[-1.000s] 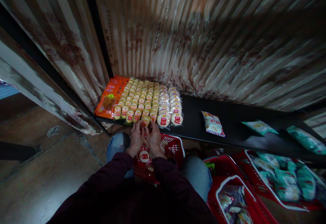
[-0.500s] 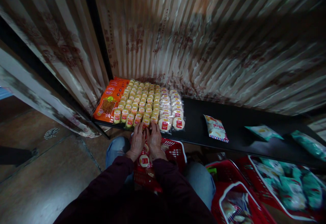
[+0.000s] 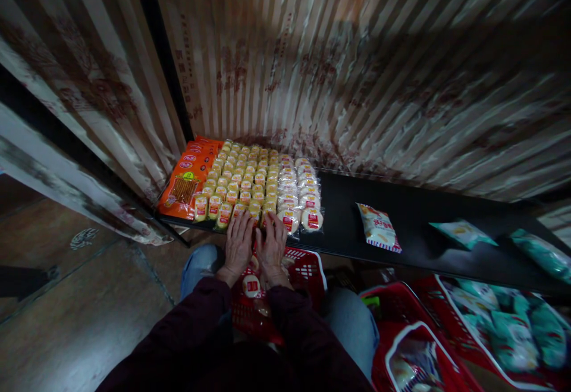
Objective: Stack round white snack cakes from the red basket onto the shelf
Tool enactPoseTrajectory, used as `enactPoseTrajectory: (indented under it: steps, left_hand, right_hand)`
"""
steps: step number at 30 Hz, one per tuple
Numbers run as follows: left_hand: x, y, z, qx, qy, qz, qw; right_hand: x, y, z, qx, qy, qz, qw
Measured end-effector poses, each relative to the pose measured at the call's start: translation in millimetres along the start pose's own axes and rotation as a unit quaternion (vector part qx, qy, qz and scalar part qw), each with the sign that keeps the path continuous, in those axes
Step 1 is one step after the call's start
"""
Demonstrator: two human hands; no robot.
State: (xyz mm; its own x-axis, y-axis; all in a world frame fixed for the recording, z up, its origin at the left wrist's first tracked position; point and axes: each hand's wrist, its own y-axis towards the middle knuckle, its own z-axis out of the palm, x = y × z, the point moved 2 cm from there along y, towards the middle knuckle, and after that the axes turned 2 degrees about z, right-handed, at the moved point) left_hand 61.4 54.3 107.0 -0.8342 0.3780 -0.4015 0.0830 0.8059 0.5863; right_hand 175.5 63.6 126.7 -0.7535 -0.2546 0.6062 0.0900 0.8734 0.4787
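Rows of small yellow wrapped cakes (image 3: 245, 184) stand packed together on a low black shelf (image 3: 339, 207). To their right are two rows of round white wrapped cakes (image 3: 311, 219). My left hand (image 3: 238, 244) lies with its fingers stretched out against the front ends of the yellow rows. Beside it, my right hand (image 3: 271, 246) reaches forward, fingers extended and slightly apart, touching the front where yellow and white cakes meet. Nothing shows gripped in either hand. Below them, a red basket (image 3: 314, 261) between my knees contains a few round wrapped cakes (image 3: 251, 286).
An orange snack bag (image 3: 187, 181) lies at the shelf's left end. Farther right on the shelf are a white-and-red packet (image 3: 378, 227) and green packets (image 3: 464, 232). More red baskets (image 3: 401, 297) with bags stand at lower right. A pleated curtain (image 3: 267, 53) hangs behind.
Both hands stay at the front of the rows. The fingers have spread out flatter, and the right hand's fingers have shifted slightly right. The view has tilted a little.
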Motion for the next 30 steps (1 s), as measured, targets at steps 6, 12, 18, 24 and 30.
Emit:
enactPoseTrajectory:
  steps: [6, 12, 18, 24, 30]
  left_hand:
    - [2.7, -1.0, 2.4, -0.023, 0.05, 0.071, 0.996]
    - [4.7, -3.6, 6.3, -0.021, 0.09, 0.087, 0.992]
    - [4.3, 0.8, 7.0, -0.028, 0.09, 0.082, 0.992]
    - [3.5, 3.7, 8.2, -0.044, 0.088, 0.078, 0.992]
    - [2.6, 5.4, 6.8, -0.038, 0.079, 0.061, 0.994]
  right_hand:
    - [-3.3, 2.2, 7.2, 0.013, -0.026, -0.031, 0.999]
    - [-3.2, 3.1, 21.8, 0.018, -0.037, -0.043, 0.998]
    - [-6.7, 1.1, 28.3, 0.03, -0.038, -0.042, 0.998]
    - [-8.9, 2.6, 28.9, 0.034, -0.046, -0.05, 0.997]
    - [-8.8, 3.7, 30.2, 0.027, -0.045, -0.048, 0.997]
